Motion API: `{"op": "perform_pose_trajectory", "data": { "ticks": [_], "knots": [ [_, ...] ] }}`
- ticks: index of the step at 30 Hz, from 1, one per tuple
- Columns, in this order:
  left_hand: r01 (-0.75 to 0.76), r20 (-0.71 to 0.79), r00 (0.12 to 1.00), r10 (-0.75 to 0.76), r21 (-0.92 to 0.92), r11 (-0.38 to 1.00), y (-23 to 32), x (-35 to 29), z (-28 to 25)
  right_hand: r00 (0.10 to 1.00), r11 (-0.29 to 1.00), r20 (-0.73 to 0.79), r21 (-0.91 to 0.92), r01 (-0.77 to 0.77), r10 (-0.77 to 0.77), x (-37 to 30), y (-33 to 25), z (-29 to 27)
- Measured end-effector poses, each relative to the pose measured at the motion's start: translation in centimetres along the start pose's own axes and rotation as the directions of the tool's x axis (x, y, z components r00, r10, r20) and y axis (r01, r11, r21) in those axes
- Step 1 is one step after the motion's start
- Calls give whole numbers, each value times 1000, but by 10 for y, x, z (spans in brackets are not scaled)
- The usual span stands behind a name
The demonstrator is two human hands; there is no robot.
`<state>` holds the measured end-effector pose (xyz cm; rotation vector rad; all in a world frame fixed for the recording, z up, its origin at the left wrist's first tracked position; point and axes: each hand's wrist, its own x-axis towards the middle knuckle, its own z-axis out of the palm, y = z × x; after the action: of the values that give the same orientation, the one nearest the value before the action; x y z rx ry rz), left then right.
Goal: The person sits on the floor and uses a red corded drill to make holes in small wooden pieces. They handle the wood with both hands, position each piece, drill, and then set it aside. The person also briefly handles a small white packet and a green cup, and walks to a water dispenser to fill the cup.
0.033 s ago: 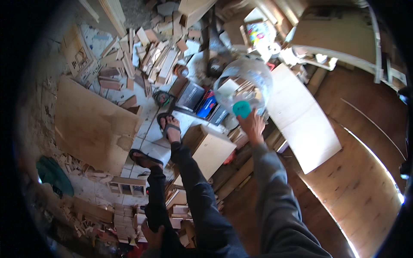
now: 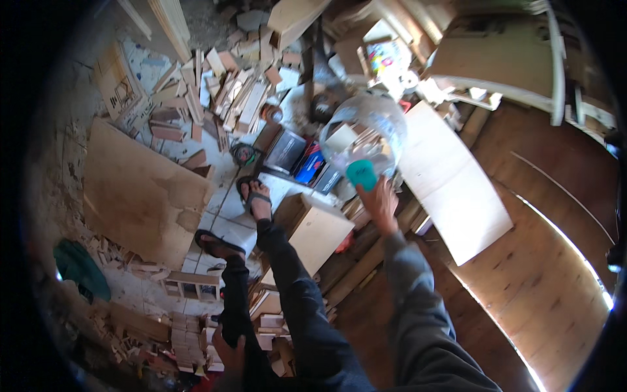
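Note:
My right hand [image 2: 381,202] is closed around a teal plastic cup [image 2: 362,174], held at the near side of a large clear plastic container [image 2: 400,134]. The container lies with its open mouth toward me, and wood offcuts [image 2: 369,140] show at its mouth. I cannot tell whether the cup touches the rim. Low in the picture, my left hand [image 2: 228,353] rests against my dark trouser leg, thumb apart from the fingers, with nothing seen in it.
Several small boxes [image 2: 309,163] stand left of the container. A pale board [image 2: 450,183] lies to its right. Scrap wood [image 2: 245,101] covers the floor beyond my sandalled feet [image 2: 258,199]. A wooden box [image 2: 317,228] and a large plywood sheet [image 2: 144,193] flank my legs.
The cup has tipped a little, so more of its side shows. My right hand and the surroundings sit slightly further left in the picture. My left hand stays by my leg.

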<state>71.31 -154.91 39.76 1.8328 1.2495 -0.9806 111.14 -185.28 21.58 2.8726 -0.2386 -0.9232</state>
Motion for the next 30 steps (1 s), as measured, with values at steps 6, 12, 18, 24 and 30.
{"op": "perform_pose_trajectory", "data": {
  "ticks": [6, 12, 18, 24, 30],
  "knots": [
    [191, 303, 844, 442, -941, 281, 179, 91, 44, 687, 539, 290, 824, 175, -667, -132, -69, -66],
    [-269, -233, 957, 171, -934, 234, 234, 149, 22, 771, 461, -43, 780, 424, -636, -17, -97, -116],
    [-402, -610, 773, -173, -682, 611, 80, 277, -38, 529, 820, -642, -315, 479, -555, 182, -104, -149],
    [-557, -834, 500, -232, -515, 651, -17, 357, -63, 600, 725, -450, -179, 665, -662, 215, -80, -148],
    [-463, -735, 577, -357, -654, 598, -49, 319, -47, 744, 847, -405, -278, 454, -531, 186, -38, -162]
  ]
}}
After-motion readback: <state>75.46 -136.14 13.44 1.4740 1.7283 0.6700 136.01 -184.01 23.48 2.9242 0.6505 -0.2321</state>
